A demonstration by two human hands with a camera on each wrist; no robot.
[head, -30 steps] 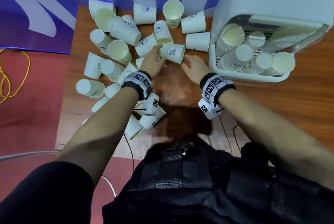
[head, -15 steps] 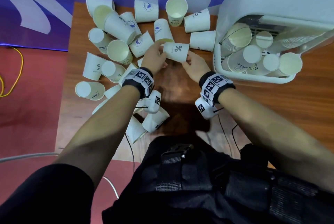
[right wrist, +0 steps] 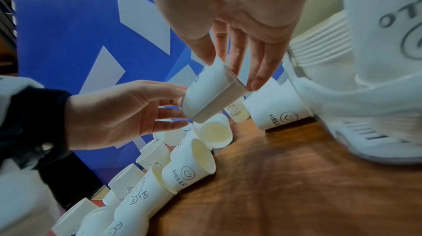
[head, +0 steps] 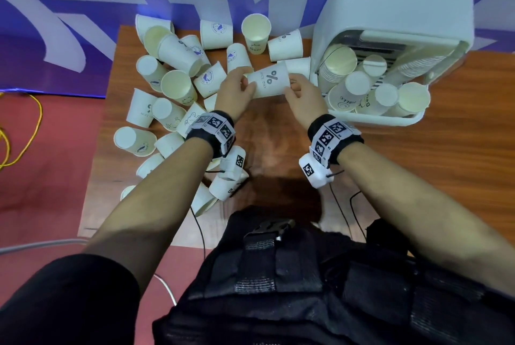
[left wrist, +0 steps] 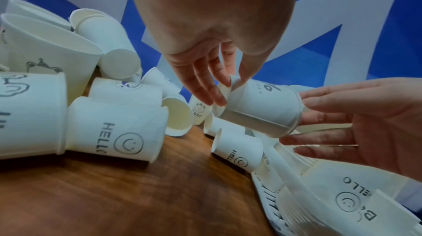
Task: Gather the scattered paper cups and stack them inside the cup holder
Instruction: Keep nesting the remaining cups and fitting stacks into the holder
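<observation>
percent-print cup [head: 269, 81] held sideways above the tabletop [head: 278, 132], left hand [head: 235, 91] pinching its base, right hand [head: 302, 96] fingertips at its rim; advise taking a firm right-hand hold before release, then nesting it into a stack in the cup holder [head: 390, 119].

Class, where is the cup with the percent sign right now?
In the head view, the percent cup is held sideways above the table, between left hand and right hand, just left of the cup holder.

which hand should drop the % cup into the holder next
Right, probably. The % cup lies sideways between both hands, and the right hand holds its rim end, beside the cup holder. The left hand pinches the base end, on the side of the scattered cups.
</observation>
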